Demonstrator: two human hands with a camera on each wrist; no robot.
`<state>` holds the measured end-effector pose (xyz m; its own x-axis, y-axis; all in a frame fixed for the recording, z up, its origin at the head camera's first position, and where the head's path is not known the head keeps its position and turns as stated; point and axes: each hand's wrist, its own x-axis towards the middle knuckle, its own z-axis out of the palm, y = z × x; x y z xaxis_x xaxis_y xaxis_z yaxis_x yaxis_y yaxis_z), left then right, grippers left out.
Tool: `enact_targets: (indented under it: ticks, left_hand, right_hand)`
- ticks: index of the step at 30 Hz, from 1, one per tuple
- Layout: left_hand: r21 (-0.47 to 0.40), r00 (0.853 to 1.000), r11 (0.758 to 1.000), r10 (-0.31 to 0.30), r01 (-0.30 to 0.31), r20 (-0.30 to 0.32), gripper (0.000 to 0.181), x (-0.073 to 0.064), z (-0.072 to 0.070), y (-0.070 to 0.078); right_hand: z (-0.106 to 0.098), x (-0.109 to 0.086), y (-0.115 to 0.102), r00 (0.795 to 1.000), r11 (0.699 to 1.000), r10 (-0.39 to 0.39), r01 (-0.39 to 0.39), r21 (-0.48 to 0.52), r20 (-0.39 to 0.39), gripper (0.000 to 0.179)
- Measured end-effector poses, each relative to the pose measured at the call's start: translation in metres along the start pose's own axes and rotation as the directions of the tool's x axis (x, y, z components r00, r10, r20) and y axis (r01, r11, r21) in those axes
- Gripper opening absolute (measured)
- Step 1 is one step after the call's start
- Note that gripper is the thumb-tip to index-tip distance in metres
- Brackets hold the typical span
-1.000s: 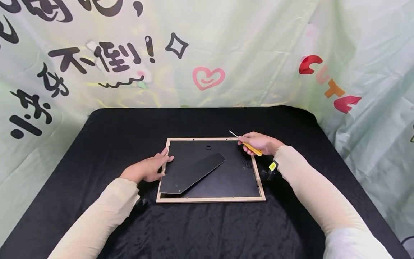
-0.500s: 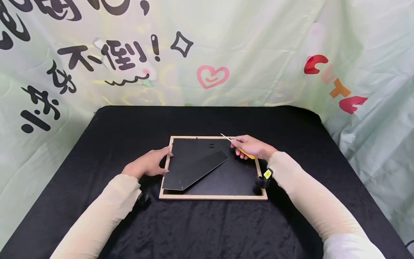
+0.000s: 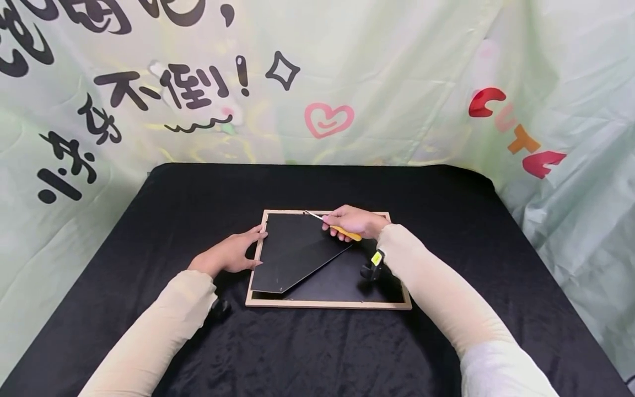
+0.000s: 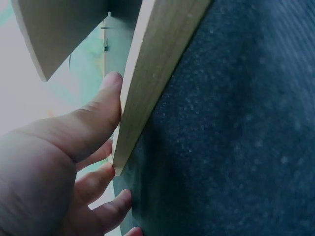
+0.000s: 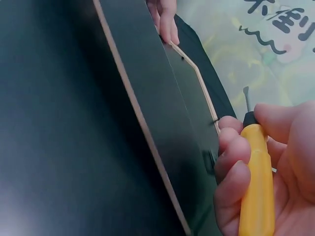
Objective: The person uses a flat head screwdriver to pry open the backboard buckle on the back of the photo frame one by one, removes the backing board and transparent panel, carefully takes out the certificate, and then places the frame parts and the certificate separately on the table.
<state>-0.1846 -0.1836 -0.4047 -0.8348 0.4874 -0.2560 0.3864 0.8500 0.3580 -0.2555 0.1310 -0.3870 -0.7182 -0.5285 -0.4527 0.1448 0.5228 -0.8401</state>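
Observation:
A picture frame [image 3: 327, 305] with a light wooden border lies face down on the black cloth. Its black backing board [image 3: 342, 286] carries a black easel stand [image 3: 297, 253], lifted slightly at its near end. My left hand [image 3: 230, 252] rests on the frame's left side, thumb and fingers spread along the wooden edge [image 4: 142, 83]. My right hand [image 3: 353, 220] grips a flat-tipped screwdriver [image 5: 257, 182] by its yellow handle, above the far part of the frame. In the head view, its tip appears near a small metal tab [image 5: 214, 121] on the far edge.
Black cloth [image 3: 317, 353] covers the table around the frame. A pale printed curtain [image 3: 387, 82] hangs behind and on both sides. A small black camera [image 3: 372, 267] is strapped under the right wrist, over the frame.
My right hand has moved left along the frame's far edge with the screwdriver, from the far right corner toward the middle. The left hand stays on the left edge, shifting only slightly.

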Motion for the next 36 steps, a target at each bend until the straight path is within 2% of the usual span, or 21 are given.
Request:
enact_targets:
  ticks: [8,11,15,22,29,33,36]
  left_hand:
    - [-0.026,1.0,0.999,-0.022,0.022,0.012,0.071,-0.007,0.006,-0.002]
    - [-0.036,0.999,0.998,-0.043,0.043,-0.007,0.076,-0.006,0.005,-0.001]
    - [-0.028,0.998,0.998,-0.05,0.049,-0.026,0.079,-0.003,0.001,0.0]
    - [-0.007,0.999,0.999,-0.047,0.047,-0.002,0.079,-0.001,-0.002,0.001]
    - [-0.021,0.998,0.998,-0.061,0.061,-0.011,0.08,0.002,-0.001,0.002]
    - [-0.036,0.996,0.996,-0.087,0.087,0.008,0.082,0.003,0.0,0.002]
    - [-0.025,0.996,0.996,-0.085,0.085,0.013,0.081,0.003,0.0,0.003]
  right_hand:
    - [0.032,0.024,-0.013,0.999,0.999,0.007,-0.01,0.049,0.048,0.027]
    - [0.039,0.03,-0.022,0.998,0.998,0.032,-0.035,0.045,0.06,0.026]
    - [0.04,0.036,-0.034,0.994,0.997,0.079,-0.08,0.006,0.069,0.023]
    - [0.036,0.052,-0.042,0.982,0.989,0.146,-0.142,-0.047,0.117,0.022]
    - [0.038,0.058,-0.049,0.983,0.987,0.148,-0.139,-0.083,0.106,0.023]
    - [0.041,0.063,-0.05,0.983,0.987,0.151,-0.144,-0.076,0.099,0.025]
    - [0.043,0.067,-0.051,0.982,0.987,0.151,-0.144,-0.067,0.111,0.026]
